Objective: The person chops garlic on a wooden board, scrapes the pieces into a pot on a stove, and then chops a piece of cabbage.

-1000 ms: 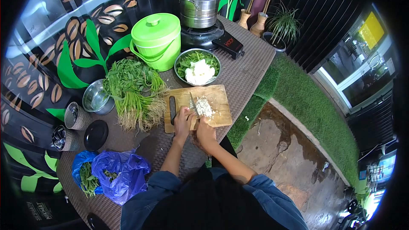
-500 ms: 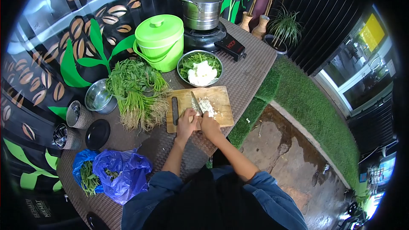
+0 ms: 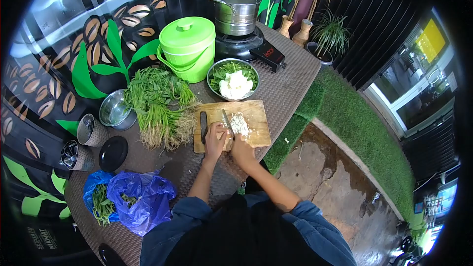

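Observation:
My right hand (image 3: 243,150) is closed round the handle of a knife (image 3: 227,120), its blade pointing away over a wooden cutting board (image 3: 258,118). Just left of the blade, my left hand (image 3: 215,140) rests on the board with fingers bent together; whatever lies under them is too small to make out. Finely chopped white pieces (image 3: 240,124) are heaped to the right of the blade. Beyond the board stands a metal bowl (image 3: 211,84) with green leaves (image 3: 226,69) and a white mass (image 3: 235,85) in it.
A leafy bunch with roots (image 3: 160,108) lies left of the board, beside an empty metal bowl (image 3: 117,111). Farther back stand a green lidded bucket (image 3: 186,49) and a steel pot (image 3: 237,14) on a stove (image 3: 236,44). Blue plastic bags (image 3: 143,202) lie near left.
The knife and my right hand have shifted slightly at the edge of the chopped pieces. My left hand stays beside the blade. The whole view has moved a little.

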Demonstrator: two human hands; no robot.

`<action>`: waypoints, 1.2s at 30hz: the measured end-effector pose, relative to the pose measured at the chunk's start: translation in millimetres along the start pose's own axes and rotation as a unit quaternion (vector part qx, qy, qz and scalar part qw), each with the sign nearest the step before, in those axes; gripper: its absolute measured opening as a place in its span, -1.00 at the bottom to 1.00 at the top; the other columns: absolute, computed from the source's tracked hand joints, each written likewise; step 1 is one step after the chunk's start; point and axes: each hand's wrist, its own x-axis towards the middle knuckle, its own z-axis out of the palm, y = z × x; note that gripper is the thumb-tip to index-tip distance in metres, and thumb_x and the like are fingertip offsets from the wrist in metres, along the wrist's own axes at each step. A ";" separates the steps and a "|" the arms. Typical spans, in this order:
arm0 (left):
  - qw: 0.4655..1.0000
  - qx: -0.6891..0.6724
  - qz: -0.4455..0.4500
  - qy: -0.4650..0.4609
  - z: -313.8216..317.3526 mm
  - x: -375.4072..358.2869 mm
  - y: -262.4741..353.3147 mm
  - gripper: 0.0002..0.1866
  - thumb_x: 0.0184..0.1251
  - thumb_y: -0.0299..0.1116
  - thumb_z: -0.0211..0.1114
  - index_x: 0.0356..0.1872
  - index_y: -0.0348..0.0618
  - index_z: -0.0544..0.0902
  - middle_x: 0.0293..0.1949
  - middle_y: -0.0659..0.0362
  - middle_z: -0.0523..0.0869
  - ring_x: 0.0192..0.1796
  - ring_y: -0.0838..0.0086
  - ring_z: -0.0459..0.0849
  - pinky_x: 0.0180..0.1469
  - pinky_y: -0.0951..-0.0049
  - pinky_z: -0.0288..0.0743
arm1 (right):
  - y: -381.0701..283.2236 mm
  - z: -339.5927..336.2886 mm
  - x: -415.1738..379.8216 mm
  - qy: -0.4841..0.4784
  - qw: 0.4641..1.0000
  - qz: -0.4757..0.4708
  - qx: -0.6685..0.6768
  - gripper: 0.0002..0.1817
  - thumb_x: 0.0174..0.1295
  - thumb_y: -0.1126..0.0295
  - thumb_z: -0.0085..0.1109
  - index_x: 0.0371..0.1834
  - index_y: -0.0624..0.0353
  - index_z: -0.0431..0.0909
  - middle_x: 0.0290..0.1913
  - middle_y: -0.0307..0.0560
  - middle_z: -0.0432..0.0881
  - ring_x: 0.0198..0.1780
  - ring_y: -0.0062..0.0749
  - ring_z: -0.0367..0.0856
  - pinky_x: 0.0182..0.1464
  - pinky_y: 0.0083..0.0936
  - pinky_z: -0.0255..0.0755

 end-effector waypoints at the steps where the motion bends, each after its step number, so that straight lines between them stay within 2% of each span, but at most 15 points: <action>1: 1.000 -0.011 -0.018 0.005 1.1 0.2 0.7 -0.62 0.10 -0.60 0.37 -0.05 -0.23 0.45 -0.28 0.08 0.70 -0.14 0.27 0.71 -0.04 0.34 0.50 | -3.9 8.2 -6.7 0.028 1.000 0.011 0.003 -0.69 0.35 0.27 -0.11 -0.08 0.35 0.26 -0.43 0.36 0.64 -0.36 0.23 0.68 -0.32 -0.05 0.59; 3: 0.999 -0.022 -0.037 0.008 1.8 0.6 2.4 -0.57 0.06 -0.63 0.39 -0.04 -0.24 0.44 -0.31 0.10 0.70 -0.17 0.32 0.71 -0.04 0.38 0.49 | -3.8 15.5 -6.3 0.055 0.998 0.023 0.007 -0.69 0.35 0.26 -0.10 -0.09 0.35 0.26 -0.43 0.36 0.64 -0.37 0.23 0.68 -0.33 -0.05 0.58; 5: 1.000 -0.021 -0.010 -0.009 -1.8 0.0 3.2 -0.61 0.09 -0.62 0.36 -0.04 -0.25 0.46 -0.22 0.03 0.67 -0.12 0.21 0.68 -0.02 0.29 0.49 | -2.0 19.6 2.9 0.045 0.999 0.018 0.005 -0.69 0.35 0.25 -0.09 -0.07 0.30 0.28 -0.43 0.33 0.65 -0.35 0.16 0.70 -0.33 -0.07 0.60; 6: 1.000 -0.020 -0.011 -0.012 -2.8 -2.3 3.1 -0.61 0.09 -0.62 0.36 -0.04 -0.25 0.46 -0.22 0.03 0.67 -0.12 0.21 0.68 -0.02 0.29 0.49 | -2.4 14.8 3.6 0.043 0.999 0.021 0.007 -0.69 0.35 0.25 -0.09 -0.07 0.30 0.28 -0.43 0.33 0.65 -0.35 0.16 0.70 -0.33 -0.07 0.60; 8: 0.999 0.006 0.043 0.003 -2.6 0.2 4.0 -0.61 0.08 -0.64 0.35 -0.05 -0.25 0.46 -0.20 0.02 0.66 -0.14 0.21 0.67 -0.03 0.31 0.49 | -1.4 0.0 8.5 0.020 1.000 0.003 -0.003 -0.72 0.34 0.30 -0.10 -0.05 0.32 0.28 -0.44 0.33 0.65 -0.36 0.15 0.71 -0.34 -0.10 0.61; 11: 0.998 0.002 0.060 0.008 -3.1 1.6 5.7 -0.62 0.07 -0.65 0.36 -0.07 -0.26 0.47 -0.22 0.02 0.64 -0.16 0.21 0.67 -0.05 0.32 0.50 | -0.4 10.1 2.3 0.025 0.999 0.024 0.008 -0.68 0.35 0.28 -0.10 -0.03 0.34 0.27 -0.43 0.32 0.65 -0.33 0.16 0.71 -0.31 -0.09 0.61; 18: 0.999 -0.010 0.045 0.018 -0.2 0.7 3.2 -0.67 0.06 -0.64 0.37 -0.15 -0.27 0.49 -0.31 0.06 0.61 -0.21 0.30 0.68 -0.12 0.37 0.51 | -4.9 -9.3 10.3 -0.016 0.999 0.027 0.027 -0.67 0.35 0.30 -0.10 -0.01 0.38 0.27 -0.37 0.34 0.66 -0.28 0.19 0.70 -0.22 -0.05 0.59; 19: 0.999 -0.030 0.018 0.013 1.4 0.2 0.4 -0.70 0.06 -0.64 0.38 -0.19 -0.26 0.48 -0.33 0.07 0.60 -0.25 0.33 0.67 -0.15 0.40 0.51 | -3.3 -2.4 10.2 -0.016 0.999 0.027 0.026 -0.67 0.35 0.30 -0.10 -0.01 0.38 0.27 -0.37 0.34 0.66 -0.28 0.19 0.70 -0.22 -0.05 0.59; 21: 0.999 -0.051 -0.011 0.008 2.6 -1.2 -2.7 -0.72 0.06 -0.64 0.38 -0.24 -0.26 0.47 -0.35 0.08 0.59 -0.29 0.36 0.65 -0.18 0.42 0.50 | 1.2 20.9 4.6 0.031 0.998 0.045 0.031 -0.65 0.38 0.19 -0.14 -0.06 0.32 0.26 -0.39 0.37 0.64 -0.31 0.28 0.67 -0.28 0.03 0.56; 25: 0.999 -0.036 0.003 0.019 3.5 1.7 -2.1 -0.74 0.08 -0.63 0.38 -0.33 -0.26 0.43 -0.40 0.11 0.56 -0.36 0.39 0.58 -0.25 0.44 0.47 | -1.1 27.9 6.7 0.054 0.998 0.032 0.002 -0.64 0.38 0.18 -0.13 -0.05 0.31 0.27 -0.39 0.38 0.63 -0.30 0.29 0.66 -0.26 0.06 0.54; 27: 0.999 -0.043 0.005 0.016 1.8 -2.8 -1.9 -0.74 0.08 -0.63 0.38 -0.34 -0.26 0.42 -0.40 0.11 0.55 -0.38 0.39 0.57 -0.25 0.44 0.46 | 2.8 12.9 9.6 0.018 1.000 0.022 0.001 -0.68 0.39 0.25 -0.14 -0.05 0.36 0.27 -0.46 0.31 0.64 -0.39 0.17 0.69 -0.35 -0.09 0.60; 29: 0.999 -0.035 0.014 0.019 1.2 -0.1 0.8 -0.75 0.09 -0.63 0.38 -0.36 -0.26 0.43 -0.42 0.10 0.52 -0.38 0.36 0.54 -0.27 0.43 0.45 | 2.7 6.2 5.4 0.005 1.000 0.024 0.015 -0.66 0.40 0.24 -0.15 -0.04 0.36 0.27 -0.46 0.32 0.64 -0.36 0.21 0.69 -0.30 -0.05 0.59; 32: 0.999 0.010 0.049 0.011 -0.7 0.6 4.5 -0.76 0.09 -0.63 0.38 -0.37 -0.26 0.43 -0.44 0.10 0.50 -0.38 0.32 0.52 -0.28 0.41 0.44 | 9.8 12.9 -5.1 0.039 0.999 0.021 0.027 -0.64 0.40 0.19 -0.14 -0.03 0.34 0.26 -0.46 0.34 0.64 -0.33 0.24 0.68 -0.25 -0.01 0.57; 35: 0.999 0.008 0.048 -0.004 -1.1 0.9 4.2 -0.76 0.08 -0.63 0.38 -0.37 -0.27 0.43 -0.44 0.10 0.48 -0.39 0.29 0.49 -0.28 0.40 0.43 | 18.3 5.5 0.8 -0.017 0.998 0.042 0.035 -0.61 0.40 0.17 -0.13 -0.01 0.33 0.26 -0.41 0.39 0.63 -0.29 0.28 0.66 -0.21 0.06 0.53; 36: 0.999 0.010 0.048 -0.005 -2.1 -0.3 4.1 -0.76 0.08 -0.63 0.38 -0.37 -0.27 0.43 -0.44 0.10 0.48 -0.39 0.29 0.49 -0.28 0.40 0.43 | 24.1 -3.4 3.4 -0.035 0.998 0.014 0.050 -0.62 0.40 0.18 -0.13 -0.01 0.34 0.27 -0.38 0.42 0.63 -0.27 0.30 0.65 -0.19 0.08 0.50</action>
